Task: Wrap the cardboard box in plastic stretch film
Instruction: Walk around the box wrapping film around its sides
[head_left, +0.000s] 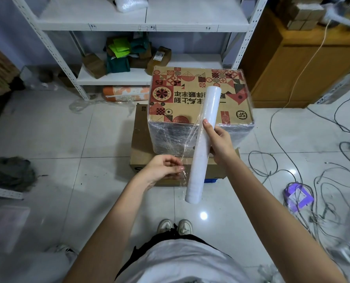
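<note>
The printed cardboard box point(198, 99) sat on top of a plain brown carton point(141, 152) on the tiled floor point(68, 129), its near face and sides already banded with clear film, the patterned top only partly covered at the far right edge. In front of it, nearer the person, the right hand point(221, 145) was closed around the middle of the stretch film roll point(203, 144), thumb laid along the tube, and the roll ran at a slant, its far end over the box top and its near end hanging out toward the person's shoes point(175, 226). The left hand point(164, 167) was low and just left of the roll, in front of the lower carton, fingers curled and pinching the loose edge of the film sheet point(187, 139). That sheet stretched between the roll and the box's near face, wrinkled and see-through. Both hands were clear of the box itself. Behind stood a white metal shelf point(129, 23) with packages, and cables point(323, 180) sprawled over the floor to the right
</note>
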Available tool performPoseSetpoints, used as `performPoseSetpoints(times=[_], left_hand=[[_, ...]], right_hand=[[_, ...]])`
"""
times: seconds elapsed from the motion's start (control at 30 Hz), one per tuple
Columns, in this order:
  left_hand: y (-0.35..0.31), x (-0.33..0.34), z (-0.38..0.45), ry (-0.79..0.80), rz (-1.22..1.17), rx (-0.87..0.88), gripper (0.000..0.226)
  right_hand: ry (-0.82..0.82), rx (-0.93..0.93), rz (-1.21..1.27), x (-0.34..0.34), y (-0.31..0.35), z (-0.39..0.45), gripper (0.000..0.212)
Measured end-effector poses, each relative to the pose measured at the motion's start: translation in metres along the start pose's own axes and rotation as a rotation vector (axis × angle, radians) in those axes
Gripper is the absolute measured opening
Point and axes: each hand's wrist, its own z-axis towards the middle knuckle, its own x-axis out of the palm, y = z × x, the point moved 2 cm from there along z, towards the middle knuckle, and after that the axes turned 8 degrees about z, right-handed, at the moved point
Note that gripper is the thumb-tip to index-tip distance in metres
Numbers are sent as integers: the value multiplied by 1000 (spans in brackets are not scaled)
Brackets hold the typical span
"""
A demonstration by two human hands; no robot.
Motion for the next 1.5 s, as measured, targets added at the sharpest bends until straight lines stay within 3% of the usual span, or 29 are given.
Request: performPoseSetpoints(times=[0.07, 0.17, 0.4, 0.73, 0.83, 0.9, 0.97, 1.1, 1.2, 1.27, 1.37, 1.5], left_hand=[[1, 3, -2, 43, -8, -12, 14], [6, 19, -6, 110, 43, -28, 34], [20, 39, -10, 84, 69, 6, 31], [16, 22, -10, 48, 88, 122, 32], [12, 17, -12, 143, 124, 77, 35], [6, 19, -12, 219, 81, 49, 49], [-9, 24, -5, 161, 62, 55, 64], [-43, 40, 20, -138, -140, 17, 66], [-47, 46, 33, -199, -281, -47, 76], [-43, 45, 38, -234, -350, -37, 62], [-38, 42, 42, -240, -413, 29, 23], [-39, 45, 39, -228, -462, -4, 26]], right_hand=[[7, -1, -15, 1, -1, 0, 34], [37, -19, -49, 4, -1, -1, 33], [92, -5, -106, 2, 0, -1, 36], [139, 145, 112, -14, 5, 3, 36], [168, 156, 132, -16, 3, 1, 36], [191, 172, 130, -16, -1, -3, 37], [220, 184, 132, -15, -4, -6, 39], [301, 140, 131, -9, -13, -13, 34], [294, 104, 66, -8, -19, -16, 43], [283, 83, 30, -10, -21, -17, 47], [313, 75, 48, -12, -26, -20, 43], [397, 58, 108, -12, -32, -21, 34]])
